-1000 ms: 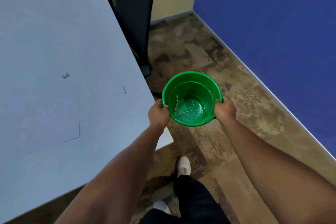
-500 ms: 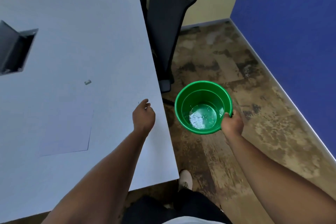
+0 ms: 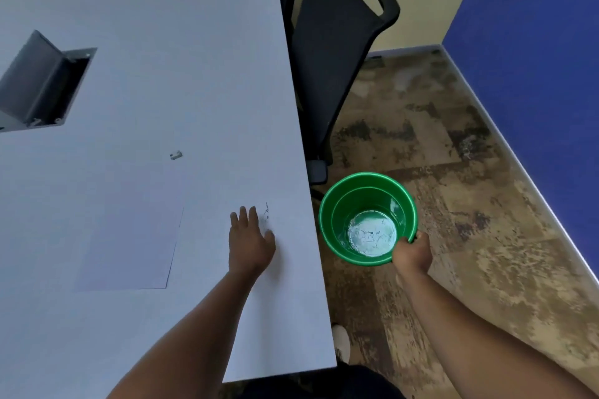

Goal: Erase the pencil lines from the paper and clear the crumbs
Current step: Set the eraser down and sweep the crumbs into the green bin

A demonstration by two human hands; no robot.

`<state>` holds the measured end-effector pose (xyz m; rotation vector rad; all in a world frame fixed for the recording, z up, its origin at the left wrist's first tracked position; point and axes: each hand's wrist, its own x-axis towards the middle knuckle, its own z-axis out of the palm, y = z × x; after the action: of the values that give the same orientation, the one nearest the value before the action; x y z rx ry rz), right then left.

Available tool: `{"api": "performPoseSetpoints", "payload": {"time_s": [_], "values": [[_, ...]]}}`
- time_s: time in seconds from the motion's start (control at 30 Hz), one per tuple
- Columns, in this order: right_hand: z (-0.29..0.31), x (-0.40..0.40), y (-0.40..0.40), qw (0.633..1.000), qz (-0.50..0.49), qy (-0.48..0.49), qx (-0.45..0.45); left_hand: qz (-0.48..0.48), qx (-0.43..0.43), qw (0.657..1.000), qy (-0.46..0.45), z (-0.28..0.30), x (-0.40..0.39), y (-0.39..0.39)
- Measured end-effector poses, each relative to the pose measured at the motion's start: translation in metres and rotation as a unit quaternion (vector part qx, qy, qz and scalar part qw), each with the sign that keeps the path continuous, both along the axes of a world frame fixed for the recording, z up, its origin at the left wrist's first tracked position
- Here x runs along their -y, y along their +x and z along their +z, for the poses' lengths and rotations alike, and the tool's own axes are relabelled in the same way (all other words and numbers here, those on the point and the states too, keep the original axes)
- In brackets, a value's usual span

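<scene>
Crumbs (image 3: 266, 211) on table (image 3: 194, 74), near right edge.
Left hand (image 3: 249, 244) flat beside them, fingers spread; right hand (image 3: 412, 252) grips green bucket (image 3: 337, 220) rim off-table.

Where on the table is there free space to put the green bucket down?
Free: the wide far stretch between the open cable hatch and the table's right edge, and the near corner beside the left forearm. Crowded: the strip by the left hand, with the crumbs, the paper and the eraser. The right hand holds the green bucket.
</scene>
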<state>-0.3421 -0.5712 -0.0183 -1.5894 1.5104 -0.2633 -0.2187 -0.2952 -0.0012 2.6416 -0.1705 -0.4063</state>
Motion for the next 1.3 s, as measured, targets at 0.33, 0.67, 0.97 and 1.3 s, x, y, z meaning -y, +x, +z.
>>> {"api": "performPoseSetpoints", "payload": {"time_s": [0.33, 0.67, 0.97, 1.3], "values": [[-0.042, -0.030, 0.028, 0.999, 0.014, 0.043, 0.020, -0.040, 0.025, 0.997, 0.064, -0.057, 0.002, 0.015], [-0.062, -0.043, 0.041, 0.994, 0.001, 0.088, 0.060, -0.196, 0.025, 0.980, 0.024, -0.057, 0.064, -0.021], [-0.059, -0.041, 0.034, 0.990, -0.015, 0.106, 0.092, -0.226, 0.072, 0.965, -0.115, -0.044, 0.095, -0.023], [-0.066, -0.034, 0.029, 0.989, -0.016, 0.115, 0.096, -0.060, 0.044, 0.993, 0.090, -0.069, 0.020, 0.033]]}}
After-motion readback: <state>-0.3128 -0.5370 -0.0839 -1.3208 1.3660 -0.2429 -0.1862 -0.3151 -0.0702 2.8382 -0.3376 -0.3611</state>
